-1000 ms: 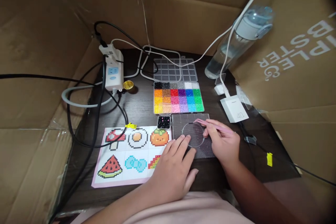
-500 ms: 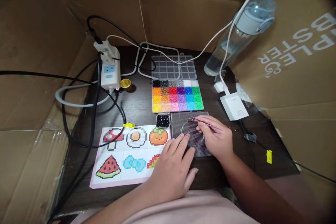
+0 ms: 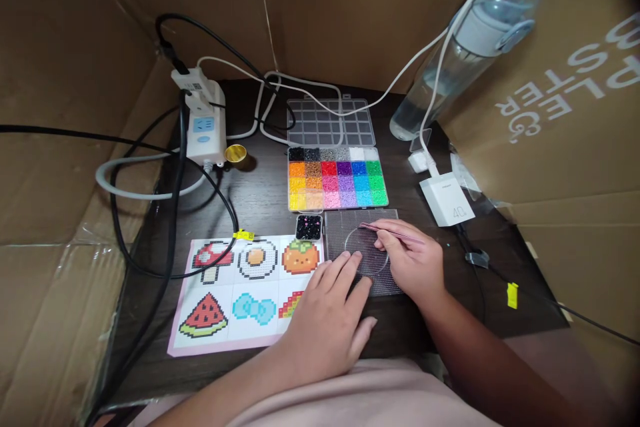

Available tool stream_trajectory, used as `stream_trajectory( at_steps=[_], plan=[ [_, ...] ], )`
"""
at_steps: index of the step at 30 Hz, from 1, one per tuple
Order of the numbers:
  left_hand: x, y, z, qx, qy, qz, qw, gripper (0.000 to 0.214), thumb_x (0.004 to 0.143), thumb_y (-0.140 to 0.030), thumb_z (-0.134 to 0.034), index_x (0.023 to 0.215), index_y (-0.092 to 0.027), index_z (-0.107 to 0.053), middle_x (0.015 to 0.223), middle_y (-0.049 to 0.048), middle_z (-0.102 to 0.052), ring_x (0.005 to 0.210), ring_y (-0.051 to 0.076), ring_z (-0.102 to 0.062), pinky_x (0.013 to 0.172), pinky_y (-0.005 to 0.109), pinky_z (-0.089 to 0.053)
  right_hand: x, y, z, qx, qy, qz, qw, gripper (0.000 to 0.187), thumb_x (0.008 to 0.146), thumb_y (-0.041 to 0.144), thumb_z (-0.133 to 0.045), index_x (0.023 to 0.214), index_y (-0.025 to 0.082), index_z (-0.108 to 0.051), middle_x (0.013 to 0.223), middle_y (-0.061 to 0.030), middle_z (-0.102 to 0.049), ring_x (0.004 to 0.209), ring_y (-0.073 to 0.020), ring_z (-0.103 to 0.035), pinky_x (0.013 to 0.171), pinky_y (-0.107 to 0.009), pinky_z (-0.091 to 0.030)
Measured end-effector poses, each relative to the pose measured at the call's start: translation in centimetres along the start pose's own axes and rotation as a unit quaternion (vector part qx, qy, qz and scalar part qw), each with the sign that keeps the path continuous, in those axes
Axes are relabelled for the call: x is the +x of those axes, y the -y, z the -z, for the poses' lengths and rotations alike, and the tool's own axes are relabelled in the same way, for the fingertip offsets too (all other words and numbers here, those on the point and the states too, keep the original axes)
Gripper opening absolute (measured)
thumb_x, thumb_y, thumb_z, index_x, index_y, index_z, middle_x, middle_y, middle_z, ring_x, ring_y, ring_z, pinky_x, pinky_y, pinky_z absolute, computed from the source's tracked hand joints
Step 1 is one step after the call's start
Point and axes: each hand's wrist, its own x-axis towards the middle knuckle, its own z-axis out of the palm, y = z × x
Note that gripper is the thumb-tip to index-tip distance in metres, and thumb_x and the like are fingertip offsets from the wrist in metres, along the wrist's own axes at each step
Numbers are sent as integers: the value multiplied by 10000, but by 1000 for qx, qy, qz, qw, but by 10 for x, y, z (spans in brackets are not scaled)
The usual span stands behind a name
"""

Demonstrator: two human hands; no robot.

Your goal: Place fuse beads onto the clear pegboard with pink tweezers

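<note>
My right hand [image 3: 413, 253] is closed on pink tweezers [image 3: 395, 233], whose tips point left over the clear pegboard [image 3: 340, 227]. Whether a bead sits in the tips is too small to tell. A round outline shows on the board. My left hand [image 3: 333, 313] lies with fingers spread, its fingertips on the board's left part and its palm beside the pattern sheet [image 3: 205, 340]. Mushroom, egg, orange fruit, watermelon and bow pictures show on the sheet; my left hand partly hides a rainbow-coloured one. A small tray [image 3: 309, 227] of mostly black beads touches the board's upper left corner.
Behind the board lies an open bead box [image 3: 337, 177] with many colours. A power strip [image 3: 206, 123], looping black cables and a gold cap [image 3: 235, 153] are on the left. At the right stand a water bottle [image 3: 450, 67] and a white charger [image 3: 447, 200]. Cardboard walls surround the table.
The view has shifted slightly. Both hands keep nearly the same place on the board, and the tweezers stay in my right hand.
</note>
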Motion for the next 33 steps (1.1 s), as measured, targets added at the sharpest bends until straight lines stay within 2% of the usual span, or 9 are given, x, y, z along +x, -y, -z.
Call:
stream_trajectory(
  at_steps=[33],
  plan=[
    [0,0,0,-7,5,1,1000,436,906,-386,-575,1280,-164,-550,1515,168,-409,1387,354,-390,1102,538,-387,-1,2,1,0,-6,-16,1000,138,845,157,-653,882,175,-784,880,-64,-766,562,-111,-675,552,-249,-620]
  ],
)
